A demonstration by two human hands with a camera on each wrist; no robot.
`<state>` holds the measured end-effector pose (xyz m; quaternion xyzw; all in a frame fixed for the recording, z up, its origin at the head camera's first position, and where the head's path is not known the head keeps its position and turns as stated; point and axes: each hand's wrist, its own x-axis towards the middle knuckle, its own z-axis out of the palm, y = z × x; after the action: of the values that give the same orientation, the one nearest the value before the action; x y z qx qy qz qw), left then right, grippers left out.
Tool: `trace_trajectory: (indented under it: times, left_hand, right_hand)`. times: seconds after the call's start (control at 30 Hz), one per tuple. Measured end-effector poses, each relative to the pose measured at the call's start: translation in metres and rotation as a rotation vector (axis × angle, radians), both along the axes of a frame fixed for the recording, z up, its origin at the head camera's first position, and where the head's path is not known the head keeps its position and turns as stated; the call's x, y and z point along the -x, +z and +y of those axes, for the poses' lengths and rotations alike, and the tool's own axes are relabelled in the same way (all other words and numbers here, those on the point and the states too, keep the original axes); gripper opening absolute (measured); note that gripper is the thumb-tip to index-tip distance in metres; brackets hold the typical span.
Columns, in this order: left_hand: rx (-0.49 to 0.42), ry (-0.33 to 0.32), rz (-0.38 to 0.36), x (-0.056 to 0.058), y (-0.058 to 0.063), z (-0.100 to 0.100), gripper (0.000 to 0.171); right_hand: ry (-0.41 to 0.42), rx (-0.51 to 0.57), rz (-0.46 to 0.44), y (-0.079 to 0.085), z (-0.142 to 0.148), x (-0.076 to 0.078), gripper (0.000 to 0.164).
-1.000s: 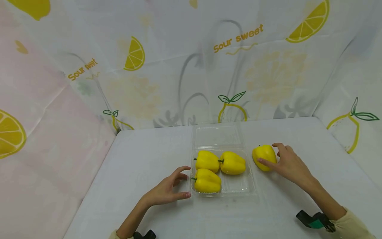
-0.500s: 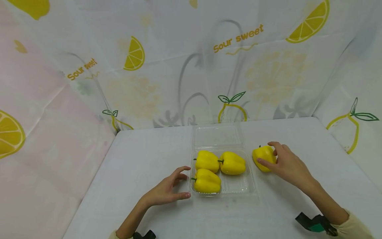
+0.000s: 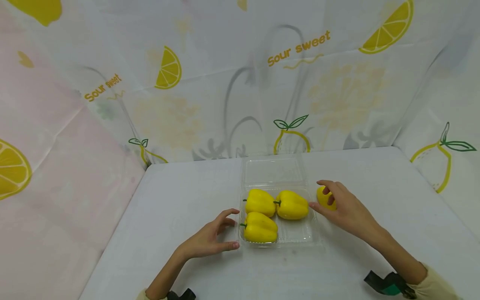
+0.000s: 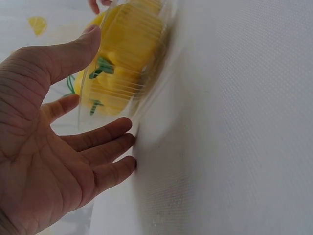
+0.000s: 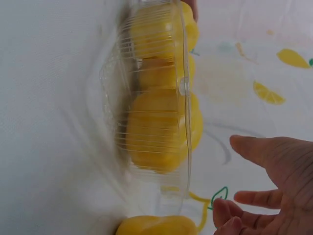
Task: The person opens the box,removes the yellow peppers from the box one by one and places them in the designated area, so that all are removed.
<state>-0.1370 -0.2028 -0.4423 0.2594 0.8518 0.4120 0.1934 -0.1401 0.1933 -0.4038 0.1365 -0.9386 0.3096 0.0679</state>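
Note:
Three yellow bell peppers (image 3: 292, 205) with green stems lie in a clear plastic clamshell box (image 3: 296, 235), whose lid (image 3: 273, 171) is folded back flat behind it. My left hand (image 3: 206, 239) rests at the box's left side, thumb (image 4: 88, 44) at the rim and fingers spread loosely near the wall. Another yellow bell pepper (image 3: 323, 196) sits on the table just right of the box, partly hidden by my right hand (image 3: 350, 212). In the right wrist view that right hand (image 5: 279, 181) holds nothing, its thumb extended and fingers loosely bent, apart from the loose pepper (image 5: 156, 226).
A white cloth covers the table (image 3: 180, 187). Behind and beside it hang white and pinkish sheets (image 3: 210, 112) printed with lemons. A black strap (image 3: 390, 283) is round the right wrist, another (image 3: 181, 295) round the left.
My right hand has moved left from beside the loose pepper, so its thumb now overlaps the box's right edge. The loose pepper stays in place. My left hand and the box have not moved.

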Motion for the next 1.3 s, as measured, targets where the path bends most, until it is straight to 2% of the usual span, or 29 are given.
trace_trajectory:
  times: [0.2,0.5,0.93,1.13,1.3]
  left_hand:
    - [0.007,-0.001,-0.006,0.001,0.0,0.0,0.082]
    - [0.025,-0.014,-0.005,0.003,0.003,0.0,0.083]
    - [0.022,-0.023,0.003,0.004,0.003,0.001,0.083]
    - [0.024,-0.02,-0.008,0.004,0.002,0.001,0.082]
    - [0.027,-0.016,-0.015,0.004,0.002,0.002,0.083]
  right_hand:
    - [0.12,0.07,0.071,-0.006,-0.008,0.001,0.058]
    - [0.309,0.074,0.089,-0.006,-0.027,-0.002,0.06]
    - [0.428,0.013,0.047,-0.02,-0.051,-0.01,0.061]
    - [0.508,0.015,0.092,-0.025,-0.062,-0.012,0.06]
    - [0.525,0.004,0.122,-0.031,-0.07,-0.012,0.059]
